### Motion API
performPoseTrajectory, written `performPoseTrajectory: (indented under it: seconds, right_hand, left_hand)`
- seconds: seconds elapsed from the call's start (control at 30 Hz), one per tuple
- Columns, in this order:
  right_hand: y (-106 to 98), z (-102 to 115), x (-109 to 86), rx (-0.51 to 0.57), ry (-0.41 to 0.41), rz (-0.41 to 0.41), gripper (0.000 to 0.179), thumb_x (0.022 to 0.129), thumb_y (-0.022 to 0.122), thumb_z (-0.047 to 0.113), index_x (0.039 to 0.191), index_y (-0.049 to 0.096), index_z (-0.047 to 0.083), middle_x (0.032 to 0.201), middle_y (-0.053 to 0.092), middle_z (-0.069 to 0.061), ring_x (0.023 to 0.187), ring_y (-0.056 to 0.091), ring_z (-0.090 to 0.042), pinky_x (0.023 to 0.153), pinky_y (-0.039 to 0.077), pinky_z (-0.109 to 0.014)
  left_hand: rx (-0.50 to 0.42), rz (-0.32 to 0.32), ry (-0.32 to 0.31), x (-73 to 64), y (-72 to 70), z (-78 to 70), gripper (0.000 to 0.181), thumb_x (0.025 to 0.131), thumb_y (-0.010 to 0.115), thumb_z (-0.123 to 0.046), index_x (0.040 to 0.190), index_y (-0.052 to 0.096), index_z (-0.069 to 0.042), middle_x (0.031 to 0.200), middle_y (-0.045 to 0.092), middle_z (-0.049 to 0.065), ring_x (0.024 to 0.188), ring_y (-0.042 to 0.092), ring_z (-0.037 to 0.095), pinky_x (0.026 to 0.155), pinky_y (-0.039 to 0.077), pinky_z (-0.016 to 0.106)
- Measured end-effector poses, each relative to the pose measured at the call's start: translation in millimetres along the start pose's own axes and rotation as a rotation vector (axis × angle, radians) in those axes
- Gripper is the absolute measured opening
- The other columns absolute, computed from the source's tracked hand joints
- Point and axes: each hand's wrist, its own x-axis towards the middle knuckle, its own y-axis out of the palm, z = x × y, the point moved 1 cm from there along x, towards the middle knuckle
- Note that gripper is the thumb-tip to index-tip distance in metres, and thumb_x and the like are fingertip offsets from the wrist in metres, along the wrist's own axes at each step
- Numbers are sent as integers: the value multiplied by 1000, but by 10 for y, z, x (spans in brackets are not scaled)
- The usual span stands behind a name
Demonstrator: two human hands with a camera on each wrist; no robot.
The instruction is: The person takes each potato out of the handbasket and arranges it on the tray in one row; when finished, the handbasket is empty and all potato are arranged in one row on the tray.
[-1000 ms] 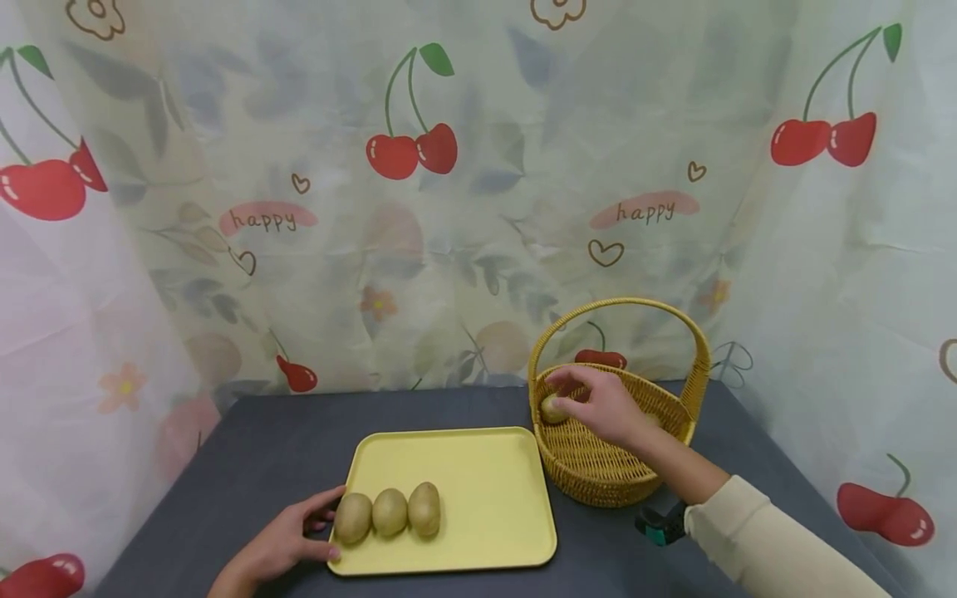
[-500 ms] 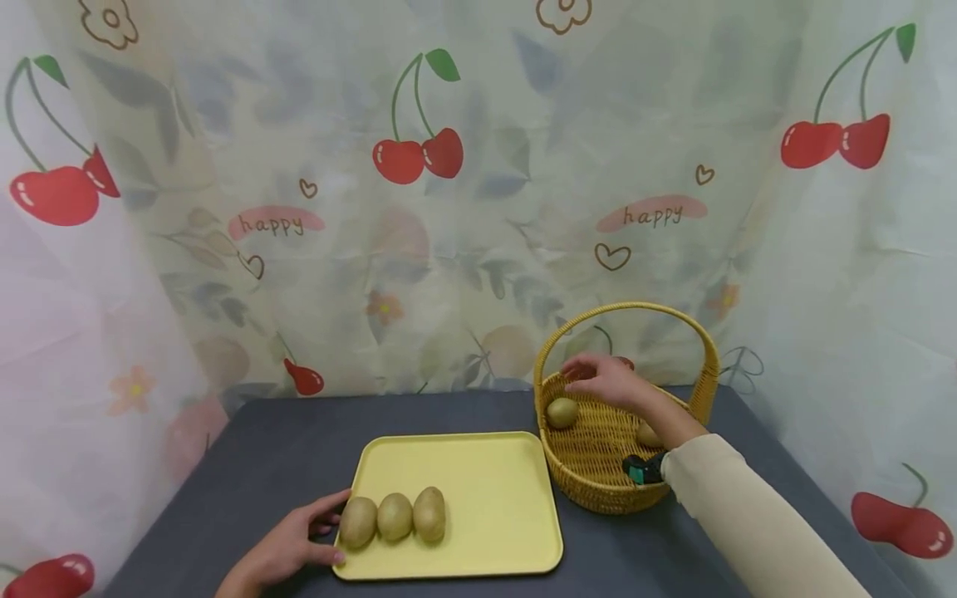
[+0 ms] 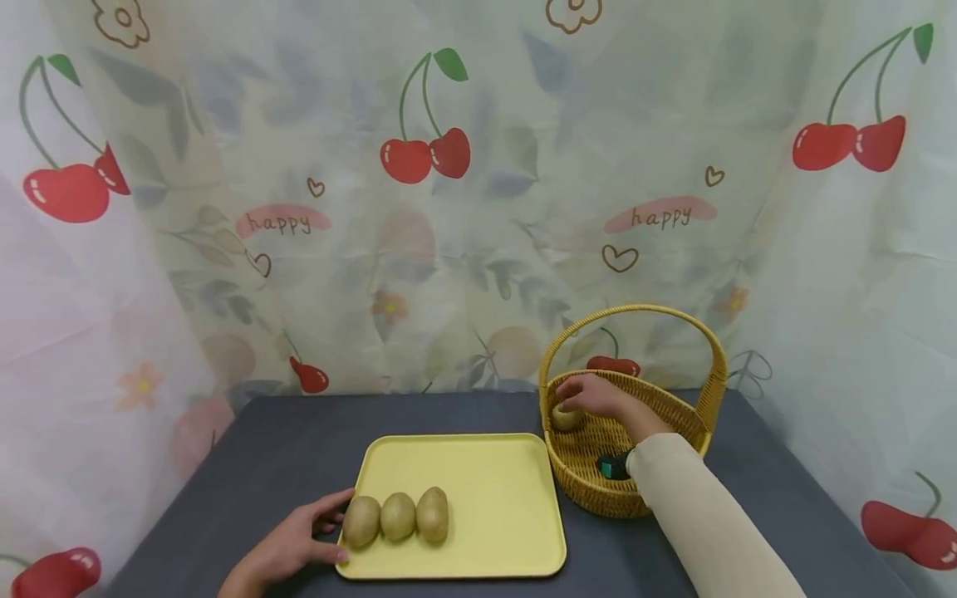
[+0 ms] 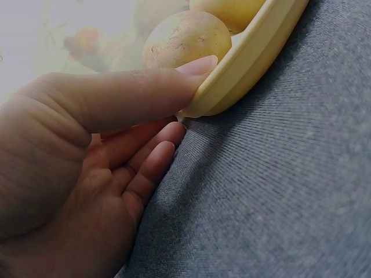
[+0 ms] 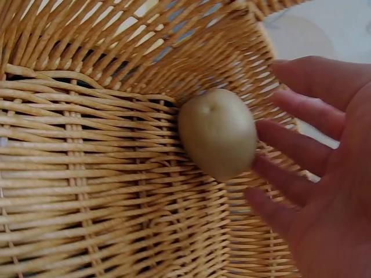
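A yellow tray (image 3: 501,507) carries three brownish potatoes in a row along its left side: one (image 3: 362,522) by the edge, a middle one (image 3: 398,517) and an upright-lying one (image 3: 433,515). My left hand (image 3: 287,540) rests at the tray's left edge, its thumb (image 4: 194,68) laid over the rim and the other fingers loosely bent beside it. Inside a wicker basket (image 3: 598,501), a potato (image 5: 217,133) lies against the left wall. Over it reaches my right hand (image 3: 598,394), fingers spread and fingertips right at the potato's side in the right wrist view.
The basket's tall arched handle (image 3: 635,308) rises over the right arm. Dark grey cloth (image 3: 449,411) covers the table. Behind stands a curtain (image 3: 478,249) printed with cherries. A black device with a teal patch (image 3: 613,467) sits at the right wrist.
My right hand lowers onto the potato at the basket's left, and the forearm swings left. The basket's other potato, seen half a second ago, is now hidden. My left hand stays at the tray.
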Motion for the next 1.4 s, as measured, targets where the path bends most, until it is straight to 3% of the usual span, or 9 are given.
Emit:
performPoseTrajectory:
  seconds: [0.43,0.53,0.63,0.73,0.9,1.03,1.2,1.4]
  right_hand:
    - [118,1,22,-201,-21,86,42,83,72,8,123,62,2,121,57,-16,97,52,-27,78,44,-40]
    - [141,3,27,-147,55,103,34,81,71,4,113,59,5,108,56,-12,75,51,-21,64,44,-36]
    - [162,4,22,-65,143,139,30,80,69,1,103,50,7,96,49,-11,56,40,-16,53,38,-32]
    - [176,9,10,-8,178,175,31,81,68,2,104,47,5,97,47,-12,56,41,-17,52,40,-33]
    - [157,23,-28,31,161,227,44,84,67,7,127,59,5,115,54,-14,74,55,-23,60,51,-41]
    - [85,17,-85,50,147,229,46,84,68,10,129,62,8,114,60,-12,74,59,-23,62,53,-43]
    - [-44,1,-168,97,84,158,44,87,64,12,129,60,1,106,59,-13,73,63,-26,61,55,-45]
    - [-160,-9,-330,218,-32,70,40,95,59,15,132,57,1,105,58,-17,68,62,-42,61,52,-55]
  left_hand:
    - [21,-18,13,-29,-3,-44,80,85,75,-20,147,33,8,132,52,27,108,56,33,82,46,28]
    - [22,-19,14,-28,-1,-47,80,86,75,-20,147,33,8,132,51,27,109,56,34,83,46,27]
    - [26,-20,15,-21,5,-47,80,86,75,-21,147,33,8,133,51,27,109,56,34,83,46,27]
    - [29,-20,14,-14,10,-47,80,86,75,-21,147,34,8,132,52,26,109,56,33,83,46,27]
    - [33,-22,7,-19,10,-46,80,85,76,-21,147,34,8,131,53,25,108,56,31,83,46,27]
    - [31,-20,6,-23,16,-44,80,85,76,-20,147,34,9,131,54,24,107,57,29,83,46,30]
    - [18,-20,10,-27,18,-34,80,85,76,-17,146,33,10,130,54,25,107,56,30,83,47,31]
    - [8,-16,24,-20,18,-30,79,85,76,-16,146,32,10,132,52,26,108,56,32,83,47,31]
